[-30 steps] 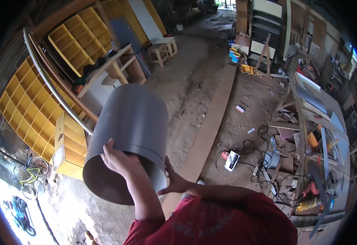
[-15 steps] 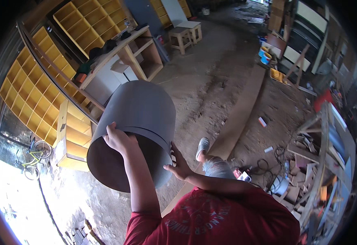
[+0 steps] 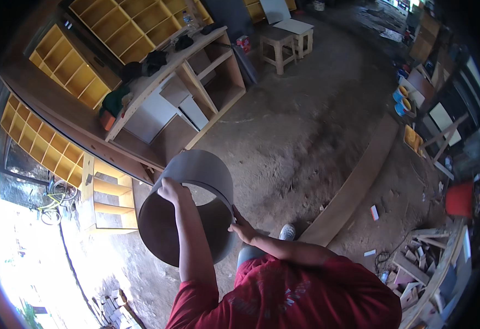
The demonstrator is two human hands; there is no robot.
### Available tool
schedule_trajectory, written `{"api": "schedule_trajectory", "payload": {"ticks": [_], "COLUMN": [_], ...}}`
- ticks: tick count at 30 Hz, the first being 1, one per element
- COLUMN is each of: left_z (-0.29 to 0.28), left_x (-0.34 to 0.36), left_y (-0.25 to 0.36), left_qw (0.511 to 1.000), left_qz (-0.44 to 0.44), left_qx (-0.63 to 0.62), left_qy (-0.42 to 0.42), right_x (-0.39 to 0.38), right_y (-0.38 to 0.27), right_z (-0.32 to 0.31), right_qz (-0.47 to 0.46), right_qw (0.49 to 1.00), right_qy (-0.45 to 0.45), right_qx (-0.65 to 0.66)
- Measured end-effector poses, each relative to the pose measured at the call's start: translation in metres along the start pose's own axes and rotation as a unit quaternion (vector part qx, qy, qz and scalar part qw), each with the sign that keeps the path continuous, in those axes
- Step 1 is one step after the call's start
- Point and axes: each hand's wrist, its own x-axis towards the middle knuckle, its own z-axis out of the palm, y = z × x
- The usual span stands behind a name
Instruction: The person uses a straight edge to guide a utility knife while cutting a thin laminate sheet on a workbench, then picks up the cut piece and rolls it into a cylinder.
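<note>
A grey sheet rolled into a wide, short tube is held in front of my body, its open end facing me. Its inside looks darker, and a gap of light shows through the far end. My left hand is closed over the upper near rim, with the fingers partly hidden. On the right side of the tube, my right hand pinches the edge, its thumb toward the inside. Where the sheet overlaps itself, a seam runs near the upper rim.
An unfinished wooden counter with cloths and a bottle stands ahead left, near yellow shelf units. A long brown board lies on the dirt floor to the right. Scrap wood is heaped at lower right, below a red bucket. Stools stand farther off.
The tube has come lower and looks smaller, still in both hands. My view has turned left, so the counter and the board appear farther right. The shoe and leg show less.
</note>
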Motion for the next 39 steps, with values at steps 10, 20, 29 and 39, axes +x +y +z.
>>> {"api": "schedule_trajectory", "payload": {"ticks": [10, 20, 29, 39], "left_z": [0.172, 0.288, 0.398, 0.376], "left_x": [0.184, 0.389, 0.447, 0.468], "left_y": [-0.117, -0.286, -0.351, -0.391], "left_qw": [0.986, 0.974, 0.944, 0.924], "left_qz": [-0.031, -0.099, -0.087, -0.238], "left_qx": [0.139, 0.166, 0.26, 0.28], "left_qy": [0.091, 0.118, 0.186, 0.102], "right_x": [0.229, 0.445, 0.605, 0.699], "right_y": [-0.096, -0.141, -0.122, -0.061], "right_z": [-0.053, -0.089, -0.151, -0.207], "right_qz": [0.225, 0.198, 0.188, 0.184], "right_qw": [0.973, 0.971, 0.925, 0.801], "right_qy": [-0.014, 0.047, 0.087, -0.048], "right_qx": [-0.057, -0.124, -0.319, -0.568]}}
